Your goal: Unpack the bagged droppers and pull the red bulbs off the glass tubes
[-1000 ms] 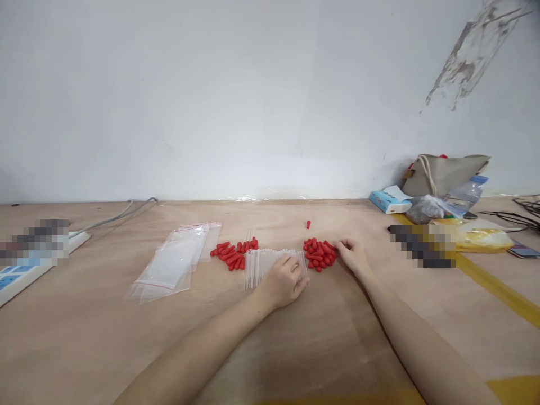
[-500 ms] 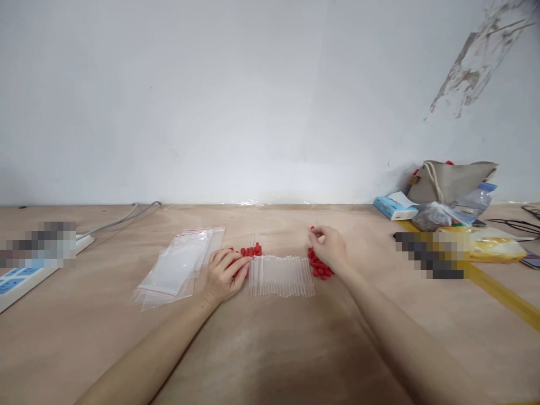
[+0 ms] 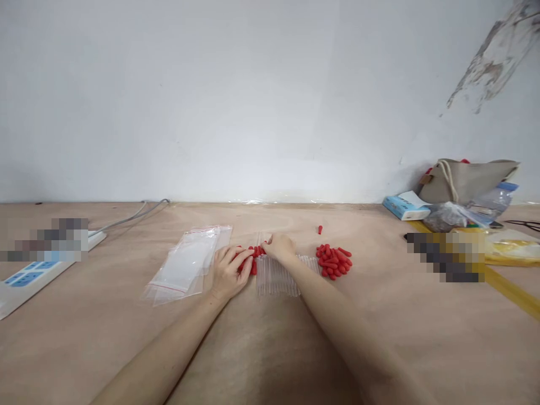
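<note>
A row of thin clear tubes (image 3: pixel 276 281) lies side by side on the wooden table, pointing away from me. My left hand (image 3: pixel 230 271) rests at their left, fingers apart and curved over a group of small red rubber bulbs (image 3: pixel 253 269), partly covering them. My right hand (image 3: pixel 279 247) reaches across the tubes, thumb and fingertips pinched on a red bulb at the group's right end; the fingers partly hide it. Thin tube ends (image 3: pixel 262 236) stick out beyond the fingertips. To the right of the tubes lies a pile of red bulbs (image 3: pixel 335 261), with a single bulb (image 3: pixel 320 229) apart behind it.
Clear zip bags (image 3: pixel 185 264) lie left of my left hand. A white power strip (image 3: pixel 54 267) is at far left. At the right are a tissue pack (image 3: pixel 405 207), a grey pouch (image 3: pixel 468 183), plastic bags (image 3: pixel 447 216) and yellow tape (image 3: pixel 510 295). A wall stands behind.
My right hand has moved left from the right-hand pile to the bulbs by my left hand. One bulb lies where it was. My left hand stays over its bulbs; the view has turned slightly left.
</note>
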A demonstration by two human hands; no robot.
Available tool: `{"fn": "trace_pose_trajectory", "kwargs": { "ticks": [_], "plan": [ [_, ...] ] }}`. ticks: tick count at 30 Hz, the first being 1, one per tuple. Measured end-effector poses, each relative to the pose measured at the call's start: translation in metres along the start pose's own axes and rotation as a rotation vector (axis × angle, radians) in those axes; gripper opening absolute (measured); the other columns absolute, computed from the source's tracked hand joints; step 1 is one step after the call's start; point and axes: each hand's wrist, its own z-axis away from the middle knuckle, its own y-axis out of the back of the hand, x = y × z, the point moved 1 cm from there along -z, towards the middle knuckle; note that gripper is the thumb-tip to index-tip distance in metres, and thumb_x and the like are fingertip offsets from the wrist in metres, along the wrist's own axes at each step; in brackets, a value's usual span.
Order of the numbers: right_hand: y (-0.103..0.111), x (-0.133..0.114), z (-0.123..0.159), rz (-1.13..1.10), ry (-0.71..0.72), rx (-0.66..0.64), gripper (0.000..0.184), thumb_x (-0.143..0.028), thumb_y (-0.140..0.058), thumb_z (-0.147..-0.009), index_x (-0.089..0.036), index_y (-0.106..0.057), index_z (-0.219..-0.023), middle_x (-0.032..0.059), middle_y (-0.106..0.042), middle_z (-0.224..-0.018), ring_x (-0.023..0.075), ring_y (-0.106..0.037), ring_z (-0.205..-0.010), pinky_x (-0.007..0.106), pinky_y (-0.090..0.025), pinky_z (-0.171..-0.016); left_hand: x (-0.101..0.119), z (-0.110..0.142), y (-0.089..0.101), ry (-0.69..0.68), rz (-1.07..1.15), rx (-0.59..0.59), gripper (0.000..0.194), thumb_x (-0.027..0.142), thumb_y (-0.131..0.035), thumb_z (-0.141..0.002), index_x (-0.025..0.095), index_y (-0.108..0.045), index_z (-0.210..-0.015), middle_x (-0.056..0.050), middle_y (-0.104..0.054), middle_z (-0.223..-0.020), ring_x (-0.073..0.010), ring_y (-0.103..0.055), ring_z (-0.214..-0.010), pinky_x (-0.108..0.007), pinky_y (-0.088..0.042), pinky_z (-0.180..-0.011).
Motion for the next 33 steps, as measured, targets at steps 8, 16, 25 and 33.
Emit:
{"fn": "trace_pose_trajectory", "kwargs": {
  "ticks": [8, 16, 25, 33],
  "plan": [
    [0.032, 0.031, 0.041, -0.122, 0.222, 0.125, 0.018, -0.032, -0.046, -0.077, -0.018, -0.057, -0.074, 0.0031, -0.062, -0.073, 0.0129, -0.054, -0.067, 0.023, -0.035, -0.059, 0.014, -0.002, 0.008, -0.046, -0.085, -0.084, 0.029, 0.023, -0.052, -0.078, 0.021, -0.056, -0.107, -0.007, -0.059, -0.1, -0.0195, -0.051, -0.094, -0.035, -0.038, -0.084],
    [0.045, 0.106, 0.114, -0.033, 0.767, 0.35, 0.014, -0.025, -0.046, -0.083, -0.017, -0.053, -0.074, 0.0029, -0.058, -0.07, 0.0141, -0.045, -0.07, 0.028, -0.03, -0.066, 0.068, 0.004, 0.001, -0.427, -0.149, -0.139, 0.026, 0.016, -0.048, -0.082, 0.025, -0.055, -0.105, -0.002, -0.063, -0.096, -0.0174, -0.052, -0.093, -0.041, -0.027, -0.093],
    [0.029, 0.112, 0.12, 0.043, 0.892, 0.564, 0.01, -0.025, -0.055, -0.078, -0.021, -0.061, -0.085, 0.0002, -0.061, -0.068, 0.0126, -0.045, -0.069, 0.03, -0.026, -0.069, 0.079, 0.012, -0.006, -0.368, -0.06, -0.184, 0.01, 0.016, -0.049, -0.082, 0.02, -0.058, -0.083, 0.003, -0.059, -0.063, -0.0112, -0.049, -0.066, -0.036, -0.03, -0.082],
    [0.031, 0.111, 0.125, 0.105, 0.912, 0.536, 0.012, -0.026, -0.055, -0.079, -0.02, -0.061, -0.071, -0.0016, -0.054, -0.056, 0.0111, -0.043, -0.065, 0.031, -0.024, -0.07, 0.078, 0.012, -0.003, -0.348, 0.017, -0.226, 0.012, 0.016, -0.049, -0.081, 0.022, -0.06, -0.081, 0.003, -0.06, -0.061, -0.0123, -0.047, -0.066, -0.038, -0.028, -0.081]
  ]
}}
